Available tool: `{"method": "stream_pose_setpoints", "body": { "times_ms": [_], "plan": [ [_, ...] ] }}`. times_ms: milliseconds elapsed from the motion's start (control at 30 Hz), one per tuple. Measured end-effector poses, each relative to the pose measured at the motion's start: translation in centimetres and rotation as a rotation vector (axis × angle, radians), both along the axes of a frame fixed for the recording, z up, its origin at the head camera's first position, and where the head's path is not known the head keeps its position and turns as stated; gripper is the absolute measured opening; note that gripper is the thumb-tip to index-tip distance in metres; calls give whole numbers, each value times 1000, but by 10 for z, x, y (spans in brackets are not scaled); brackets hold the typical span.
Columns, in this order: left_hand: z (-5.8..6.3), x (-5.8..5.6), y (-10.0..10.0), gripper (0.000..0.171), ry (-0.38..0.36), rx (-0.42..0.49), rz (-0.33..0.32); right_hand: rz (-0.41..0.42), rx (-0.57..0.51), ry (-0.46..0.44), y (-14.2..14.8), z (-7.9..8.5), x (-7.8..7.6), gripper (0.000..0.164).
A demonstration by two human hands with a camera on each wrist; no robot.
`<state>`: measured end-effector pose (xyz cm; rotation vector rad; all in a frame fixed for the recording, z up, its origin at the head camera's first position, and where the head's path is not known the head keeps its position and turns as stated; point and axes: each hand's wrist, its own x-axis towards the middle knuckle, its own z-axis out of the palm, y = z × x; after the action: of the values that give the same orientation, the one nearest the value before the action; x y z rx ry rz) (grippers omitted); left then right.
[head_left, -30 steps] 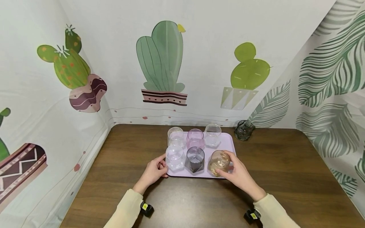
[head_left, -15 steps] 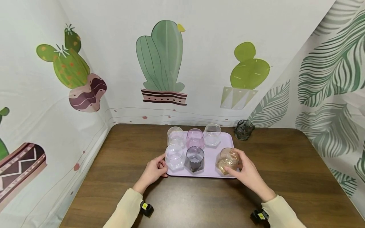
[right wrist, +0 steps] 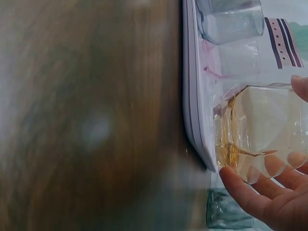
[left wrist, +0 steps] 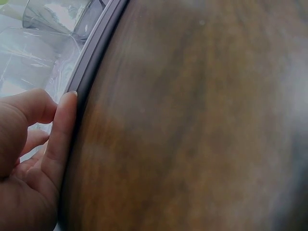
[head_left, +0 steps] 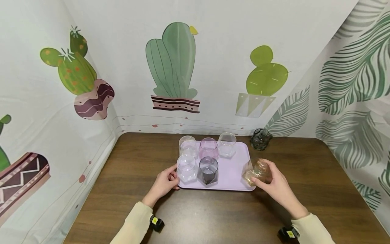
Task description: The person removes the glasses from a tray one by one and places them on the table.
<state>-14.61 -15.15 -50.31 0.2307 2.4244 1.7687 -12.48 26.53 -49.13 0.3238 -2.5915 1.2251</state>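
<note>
My right hand (head_left: 278,184) grips an amber glass tumbler (head_left: 250,173) with a faceted base, over the right edge of the lilac tray (head_left: 233,174). In the right wrist view, fingers and thumb lie round the tumbler (right wrist: 269,120), close above the tray's rim (right wrist: 192,96). My left hand (head_left: 164,183) holds the tray's front left corner, fingers curled at its rim (left wrist: 91,53). Beside it stands a clear glass (head_left: 187,169), with a smoky grey glass (head_left: 208,171) to its right. A clear glass (head_left: 188,147), a pink glass (head_left: 209,148) and another clear glass (head_left: 227,145) form the back row.
A dark, wavy-sided glass (head_left: 261,139) stands on the wooden table (head_left: 304,176) behind the tray's right corner, near the wall. A white cloth printed with cacti and leaves (head_left: 219,67) hangs behind and along the sides.
The amber tumbler has moved right in my right hand, from the tray's front right part to its right edge, and now tilts. My left hand stays at the tray corner.
</note>
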Motion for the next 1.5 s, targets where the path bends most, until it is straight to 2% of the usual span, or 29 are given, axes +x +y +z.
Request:
{"method": "stream_pose_setpoints", "body": {
  "times_ms": [400,700,1067,1300,1400,1500],
  "plan": [
    [-4,-1,2,62,-10,-14,27,-52,-2,-22,23,-2,3,72],
    [-2,0,0,61,-6,-1,11,-88,14,-51,34,4,2,72],
    [-5,-2,1,61,-13,-6,21,-144,42,-85,49,1,-5,72],
    [0,-1,0,61,-5,-6,11,-174,43,-73,59,1,-11,72],
    [-5,-3,0,61,-7,-11,7,-186,45,-72,63,1,-14,73],
    [-18,-8,-2,63,-6,-27,15,-193,43,-73,68,0,-17,73]
  ]
}}
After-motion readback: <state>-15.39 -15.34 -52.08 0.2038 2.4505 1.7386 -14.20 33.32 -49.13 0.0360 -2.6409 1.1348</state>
